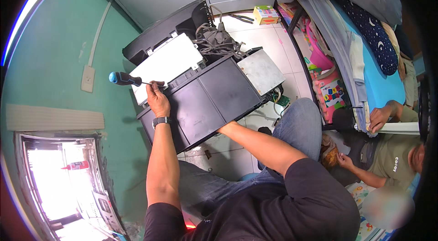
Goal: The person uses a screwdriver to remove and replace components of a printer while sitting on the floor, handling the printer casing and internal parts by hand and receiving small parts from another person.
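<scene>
My left hand (157,100), with a dark watch on its wrist, is closed round the thin shaft of a screwdriver (123,78). The blue and black handle points left, toward the green wall. Below those fingers lies a large black plastic casing (207,93) with ridged panels. A white panel (173,61) sits along its far side, and a grey metal plate (261,71) covers its right end. My right forearm (262,145) reaches to the casing's near edge. The right hand itself is hidden under that edge, so its fingers do not show.
Tangled grey cables (219,40) lie behind the casing, near pliers (242,18) and a small yellow box (266,15). A green circuit board (284,100) hangs by the casing's right corner. To the right stands a bed frame (299,54); another person (388,159) sits beside it.
</scene>
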